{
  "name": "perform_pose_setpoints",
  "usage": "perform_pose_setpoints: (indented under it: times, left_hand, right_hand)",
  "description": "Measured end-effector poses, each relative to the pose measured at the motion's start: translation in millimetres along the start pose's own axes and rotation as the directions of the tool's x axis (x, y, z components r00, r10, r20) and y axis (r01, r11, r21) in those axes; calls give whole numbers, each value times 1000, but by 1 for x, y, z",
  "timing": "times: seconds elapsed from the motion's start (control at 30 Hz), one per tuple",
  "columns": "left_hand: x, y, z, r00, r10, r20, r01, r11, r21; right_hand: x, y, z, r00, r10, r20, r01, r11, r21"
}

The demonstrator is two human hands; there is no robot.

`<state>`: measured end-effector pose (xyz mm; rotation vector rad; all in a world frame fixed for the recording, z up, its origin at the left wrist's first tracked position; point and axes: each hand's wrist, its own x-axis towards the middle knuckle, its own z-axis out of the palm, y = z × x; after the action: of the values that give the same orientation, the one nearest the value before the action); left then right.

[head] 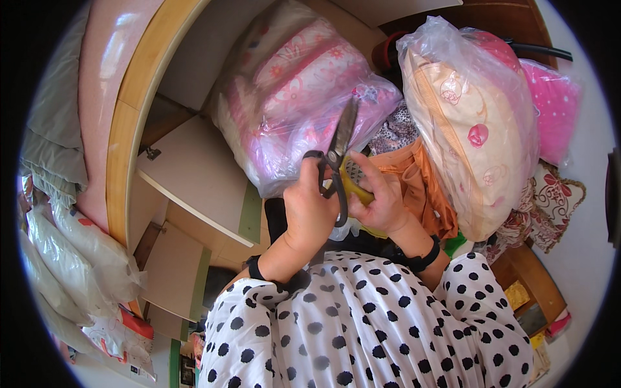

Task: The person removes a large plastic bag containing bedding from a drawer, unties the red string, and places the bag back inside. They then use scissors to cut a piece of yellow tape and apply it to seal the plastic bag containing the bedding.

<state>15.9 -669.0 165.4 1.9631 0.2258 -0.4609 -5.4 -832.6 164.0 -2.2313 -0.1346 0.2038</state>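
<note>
A large pair of scissors [342,131] with dark, worn blades and black handle loops points up and away over a clear plastic bag. My left hand [310,211] holds the black handles, with a finger at one loop. A curved yellow part [356,182] lies against the handles; whether it belongs to the scissors is unclear. My right hand [383,199] holds this yellow part, with one finger extended near the pivot. The blades look almost together. Beyond them, pink floral bedding [310,72] fills the clear bag [286,155].
A second clear bag of cream bedding [465,126] stands at the right, beside orange fabric [412,179] and a pink packet [550,111]. Open cabinet doors [194,169] are at the left. Plastic-wrapped bundles [73,247] lie at the far left.
</note>
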Motion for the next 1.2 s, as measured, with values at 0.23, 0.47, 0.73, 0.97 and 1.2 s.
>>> perform_pose_setpoints:
  times: [0.23, 0.47, 0.73, 0.97, 1.2]
  left_hand:
    - [6, -7, 5, 1000, -6, 20, 6, 999, -39]
    - [17, -30, -31, 980, -11, 197, 62, 965, -255]
    - [-16, -48, -78, 832, -98, 546, -36, 973, 230]
    - [-26, -44, -87, 782, -51, 622, -249, 888, 386]
    - [-27, -44, -86, 785, 17, 619, -335, 852, 402]
  right_hand:
    - [0, 2, 1, 1000, -12, 8, 12, 1000, 13]
    - [-6, 8, -20, 988, 148, 35, -152, 974, 168]
    - [-9, 26, -33, 982, 182, -41, -162, 941, 297]
    - [-11, 22, -38, 979, 202, 7, -196, 943, 268]
    - [-9, 16, -35, 987, 162, 2, -156, 947, 280]
